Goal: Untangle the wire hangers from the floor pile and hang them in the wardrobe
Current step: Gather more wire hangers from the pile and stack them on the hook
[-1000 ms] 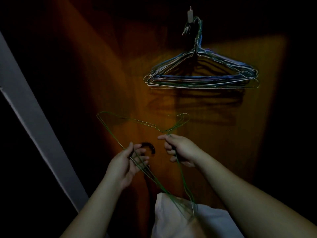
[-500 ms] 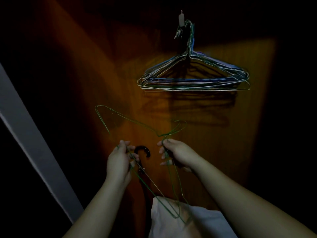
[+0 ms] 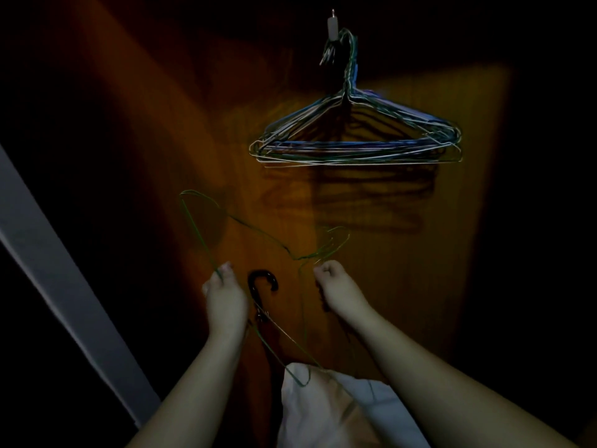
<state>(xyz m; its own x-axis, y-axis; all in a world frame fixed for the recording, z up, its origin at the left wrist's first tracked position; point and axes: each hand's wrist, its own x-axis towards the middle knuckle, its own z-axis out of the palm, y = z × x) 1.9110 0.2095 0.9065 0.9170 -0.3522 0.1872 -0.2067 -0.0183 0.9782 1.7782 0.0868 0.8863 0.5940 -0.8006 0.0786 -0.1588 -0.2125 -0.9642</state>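
Here, green hangers [image 3: 258,232] between both hands.

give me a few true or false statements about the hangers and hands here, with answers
1. Each hand grips green wire: left hand, right hand, green hangers. True.
2. The wall peg is bare. False: a bunch of hangers hangs from it.
3. A black curved handle shows between the hands. True.
4. The held hangers already touch the hung bunch. False: they are well below it.
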